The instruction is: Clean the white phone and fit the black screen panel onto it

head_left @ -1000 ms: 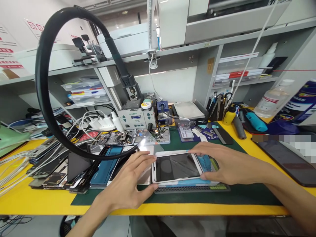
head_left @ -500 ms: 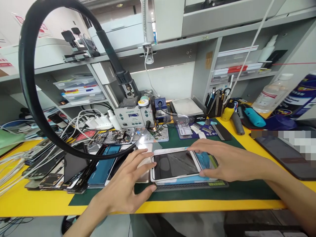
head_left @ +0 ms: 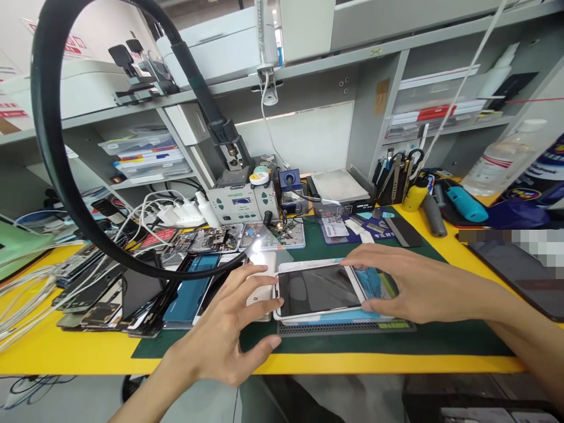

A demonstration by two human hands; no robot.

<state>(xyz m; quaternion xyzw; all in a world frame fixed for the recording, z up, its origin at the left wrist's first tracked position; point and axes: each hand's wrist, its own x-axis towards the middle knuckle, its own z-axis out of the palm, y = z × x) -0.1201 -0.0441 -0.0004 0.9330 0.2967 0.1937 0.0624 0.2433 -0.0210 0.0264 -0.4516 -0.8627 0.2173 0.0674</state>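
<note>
A white-framed phone (head_left: 319,289) with a dark screen lies face up, with light streaks on its glass. Its right end is between the thumb and fingers of my right hand (head_left: 392,282), the thumb at the near corner and the fingers at the far one. My left hand (head_left: 235,323) is open at the phone's left end, fingers spread, fingertips on or close to the edge and the thumb apart from it. Beneath the phone is a blue-and-white flat piece (head_left: 368,285), partly covered. A pale phone back marked MI (head_left: 261,288) lies just behind my left fingers.
A black ring-shaped lamp arm (head_left: 39,111) arches over the left side. Several phones and parts are stacked at left, near a blue phone (head_left: 187,296). Behind stands a hot-air station (head_left: 241,202). At right are a yellow bottle (head_left: 414,195) and a large dark phone (head_left: 513,267).
The whole view has shifted slightly, so the bench sits a little further right and higher. Both hands stay at the phone in nearly the same pose.
</note>
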